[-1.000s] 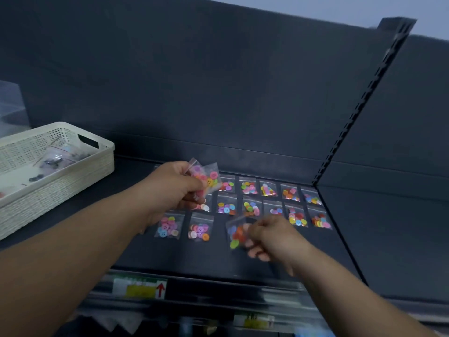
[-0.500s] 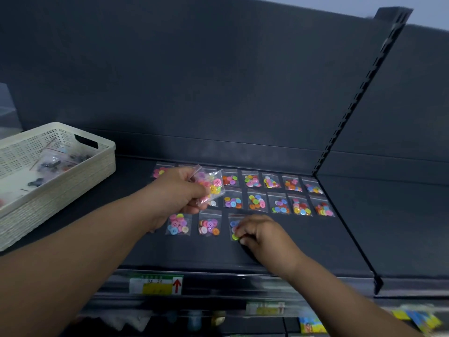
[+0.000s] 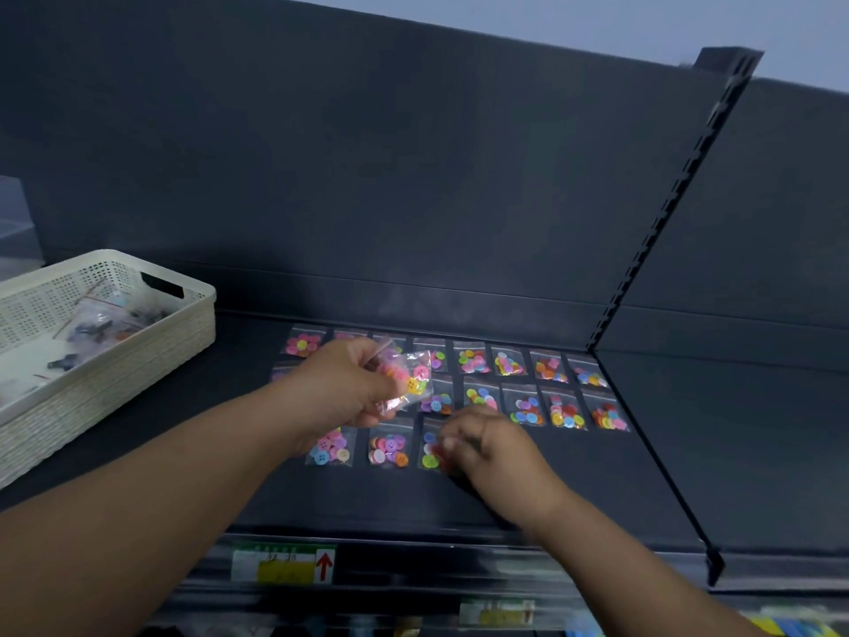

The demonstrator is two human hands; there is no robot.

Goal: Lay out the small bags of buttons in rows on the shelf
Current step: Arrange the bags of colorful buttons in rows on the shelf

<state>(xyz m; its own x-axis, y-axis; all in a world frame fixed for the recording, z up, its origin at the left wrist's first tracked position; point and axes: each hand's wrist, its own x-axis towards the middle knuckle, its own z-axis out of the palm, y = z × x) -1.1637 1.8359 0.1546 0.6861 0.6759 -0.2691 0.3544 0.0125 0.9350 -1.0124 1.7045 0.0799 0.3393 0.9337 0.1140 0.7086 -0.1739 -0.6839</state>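
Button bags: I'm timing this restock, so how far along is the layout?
Done: two back rows lie flat, plus two front-row bags. In hand: right grip touches a third bag; left grip holds spare bags. Remaining: placing those spares on the bare shelf.

Bags of buttons (image 3: 523,383) are filling the two back rows of the shelf (image 3: 367,503). The front row is lying bare right of its third bag (image 3: 429,459), and a free strip is running along the front edge. The white basket (image 3: 202,291) is blocking the left end, the slotted post (image 3: 666,213) the right. The left hand (image 3: 342,388), gripping spare bags (image 3: 409,379), and the right hand (image 3: 487,445), seemingly on the third bag, are crowding the middle.
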